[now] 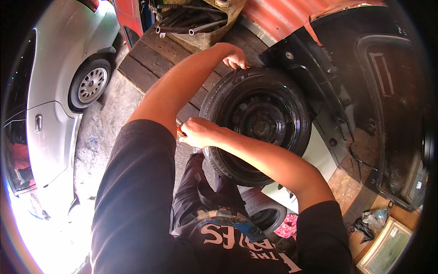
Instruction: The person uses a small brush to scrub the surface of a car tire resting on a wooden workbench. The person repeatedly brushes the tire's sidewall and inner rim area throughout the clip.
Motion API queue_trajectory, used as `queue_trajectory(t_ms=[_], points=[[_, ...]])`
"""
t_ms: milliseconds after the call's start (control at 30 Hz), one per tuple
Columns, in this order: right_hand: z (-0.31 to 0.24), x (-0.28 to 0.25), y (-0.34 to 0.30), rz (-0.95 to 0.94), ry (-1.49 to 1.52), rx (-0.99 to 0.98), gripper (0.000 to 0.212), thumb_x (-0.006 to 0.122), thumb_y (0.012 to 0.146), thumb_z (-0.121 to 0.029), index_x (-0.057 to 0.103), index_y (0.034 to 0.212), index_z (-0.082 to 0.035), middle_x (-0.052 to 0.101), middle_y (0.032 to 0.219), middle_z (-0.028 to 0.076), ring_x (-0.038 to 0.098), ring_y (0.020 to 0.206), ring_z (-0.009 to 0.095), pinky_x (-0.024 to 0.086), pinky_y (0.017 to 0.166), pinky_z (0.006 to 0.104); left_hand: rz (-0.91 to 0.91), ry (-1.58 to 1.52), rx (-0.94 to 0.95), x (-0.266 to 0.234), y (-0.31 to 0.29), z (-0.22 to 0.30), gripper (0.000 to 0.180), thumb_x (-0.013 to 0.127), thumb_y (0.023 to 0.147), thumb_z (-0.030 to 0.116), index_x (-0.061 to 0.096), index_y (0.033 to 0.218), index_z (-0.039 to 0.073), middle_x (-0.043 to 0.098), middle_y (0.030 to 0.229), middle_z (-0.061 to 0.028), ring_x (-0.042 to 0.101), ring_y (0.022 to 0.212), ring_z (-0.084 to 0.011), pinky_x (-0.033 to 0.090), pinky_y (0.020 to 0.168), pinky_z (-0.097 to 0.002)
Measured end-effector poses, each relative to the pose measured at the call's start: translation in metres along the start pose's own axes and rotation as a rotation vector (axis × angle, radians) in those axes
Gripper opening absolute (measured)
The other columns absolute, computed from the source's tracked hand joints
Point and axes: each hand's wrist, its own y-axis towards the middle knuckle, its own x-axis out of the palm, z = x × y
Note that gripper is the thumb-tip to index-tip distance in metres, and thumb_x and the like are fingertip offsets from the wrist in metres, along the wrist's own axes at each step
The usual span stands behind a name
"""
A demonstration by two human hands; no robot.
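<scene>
A black car tyre (pixel 214 102) on a dark steel wheel rim (pixel 262 128) stands in front of me, its wheel face toward me and shiny. My left hand (pixel 235 57) reaches to the tyre's far edge, fingers curled against the rubber. Crossing over the wheel, my right forearm leads to my right hand (pixel 198 132) at the tyre's left side. That hand is closed around a small orange-handled tool (pixel 179 131); most of the tool is hidden by the fingers.
Behind the tyre is a wooden plank bench (pixel 155 55) with a container of metal pipes (pixel 194 25). A silver car (pixel 54 91) is parked at left. Dark vehicle panels (pixel 328 68) lean at right. Another tyre (pixel 264 212) lies below, near my legs. A framed pane (pixel 385 246) sits lower right.
</scene>
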Motion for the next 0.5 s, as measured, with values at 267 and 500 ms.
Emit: queue_trajectory(t_ms=[267,500], points=[[0.051,-0.051,0.046,0.571,-0.155,-0.036,0.019,0.063,0.09,-0.018,0.071,0.097,-0.001,0.072,0.094,0.02,0.071,0.091,0.038,0.057,0.08,0.0486,0.064,0.025,0.013,0.0,0.014,-0.01,0.053,0.055,0.1,0.038,0.045,0.152,0.039,0.056,0.143,0.0104,0.06,0.117,-0.0118,0.048,0.086,-0.0345],[0.11,-0.036,0.024,0.536,-1.078,-0.155,0.016,0.063,0.088,-0.021,0.069,0.086,-0.007,0.069,0.082,0.009,0.069,0.083,0.027,0.056,0.074,0.0387,0.081,0.035,-0.014,0.002,0.006,0.0,0.055,0.054,0.1,0.038,0.042,0.154,0.039,0.056,0.145,0.0105,0.058,0.124,-0.0145,0.047,0.097,-0.0355]])
